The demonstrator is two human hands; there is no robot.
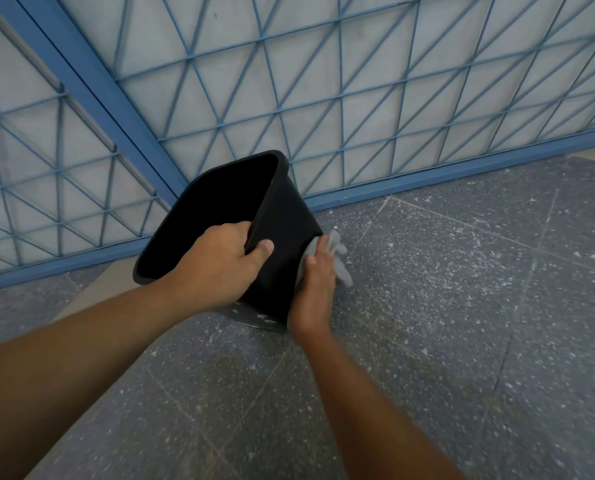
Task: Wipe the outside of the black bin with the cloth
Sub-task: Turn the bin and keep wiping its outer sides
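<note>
While left hand [216,263] fingers curl over the black bin [282,216] rim, tilting it, right hand [315,282] fingers press cloth [337,252] flat against the wall; bin looks light, stiff, slick.

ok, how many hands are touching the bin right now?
2. The left hand grips the rim of the tilted black bin, thumb on the outer wall. The right hand presses the grey cloth against the bin's right side, low down.
</note>
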